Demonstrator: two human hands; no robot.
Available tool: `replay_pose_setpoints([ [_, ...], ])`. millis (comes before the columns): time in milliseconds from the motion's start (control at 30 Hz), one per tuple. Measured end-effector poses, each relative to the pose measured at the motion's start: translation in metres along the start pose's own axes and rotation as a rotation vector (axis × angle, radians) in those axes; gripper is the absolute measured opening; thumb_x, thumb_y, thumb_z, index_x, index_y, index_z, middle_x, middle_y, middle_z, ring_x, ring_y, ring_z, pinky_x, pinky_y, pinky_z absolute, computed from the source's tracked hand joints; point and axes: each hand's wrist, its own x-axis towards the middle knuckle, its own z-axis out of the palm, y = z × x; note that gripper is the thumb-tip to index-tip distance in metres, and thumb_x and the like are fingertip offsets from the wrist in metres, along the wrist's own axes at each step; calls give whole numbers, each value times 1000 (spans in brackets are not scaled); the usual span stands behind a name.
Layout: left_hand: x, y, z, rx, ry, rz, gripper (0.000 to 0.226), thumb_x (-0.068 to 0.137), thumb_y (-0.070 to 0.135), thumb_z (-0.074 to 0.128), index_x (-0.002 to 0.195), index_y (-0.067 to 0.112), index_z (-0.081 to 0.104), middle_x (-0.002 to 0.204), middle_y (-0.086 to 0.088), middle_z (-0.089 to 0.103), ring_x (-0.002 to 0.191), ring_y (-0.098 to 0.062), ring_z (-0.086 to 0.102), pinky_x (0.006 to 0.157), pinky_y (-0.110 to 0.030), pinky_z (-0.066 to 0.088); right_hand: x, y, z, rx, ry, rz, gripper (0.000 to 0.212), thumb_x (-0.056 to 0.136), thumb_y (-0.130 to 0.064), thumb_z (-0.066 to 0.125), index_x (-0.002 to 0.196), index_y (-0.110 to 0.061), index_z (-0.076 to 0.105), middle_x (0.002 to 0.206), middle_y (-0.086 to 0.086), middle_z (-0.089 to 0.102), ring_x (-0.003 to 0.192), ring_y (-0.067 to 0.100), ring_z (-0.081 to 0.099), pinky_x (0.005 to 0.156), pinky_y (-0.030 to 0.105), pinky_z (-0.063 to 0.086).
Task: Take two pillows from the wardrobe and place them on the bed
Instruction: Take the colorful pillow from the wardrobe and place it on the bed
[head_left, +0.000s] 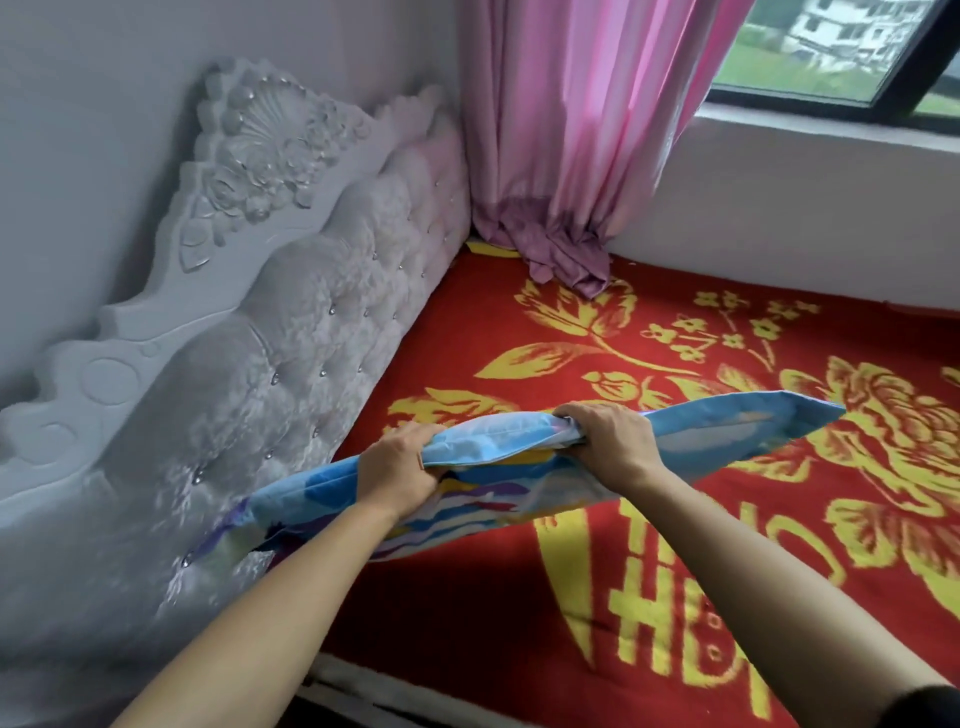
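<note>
A light blue pillow (727, 431) with white, yellow and purple shapes hangs a little above the bed (571, 597), which has a red blanket with yellow flowers and letters. My left hand (400, 465) grips the pillow's near edge left of the middle. My right hand (608, 441) pinches the same edge further right. The pillow lies nearly flat, its left corner close to the headboard (291, 332). Only this one pillow is in view; the wardrobe is out of sight.
The white tufted headboard with carved trim stands along the left. A pink curtain (571, 130) hangs at the far corner, its hem bunched on the blanket. A white wall and a window (831, 52) run along the far side.
</note>
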Motion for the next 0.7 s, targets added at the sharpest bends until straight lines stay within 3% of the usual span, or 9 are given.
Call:
replay_pose_setpoints([
  [333, 75, -30, 16, -102, -45, -15, 41, 70, 37, 74, 110, 42, 64, 96, 10, 72, 83, -21, 67, 62, -27, 44, 66, -8, 13, -53, -23, 45, 36, 74, -33, 78, 108, -34, 66, 100, -11, 73, 93, 21, 68, 70, 30, 38],
  [467, 91, -14, 10, -129, -18, -46, 35, 75, 40, 72, 109, 39, 66, 95, 6, 73, 85, -24, 68, 63, -27, 44, 86, -1, -4, -68, -18, 17, 36, 75, -30, 76, 110, -32, 67, 106, -10, 72, 99, 22, 66, 82, 35, 45],
  [700, 108, 13, 6, -286, -1, -251, 24, 79, 47, 71, 99, 36, 67, 80, 6, 71, 77, -22, 66, 65, -37, 55, 134, 10, -34, -145, 69, -160, 39, 81, -19, 67, 120, -27, 67, 119, -3, 70, 110, 25, 63, 97, 39, 39],
])
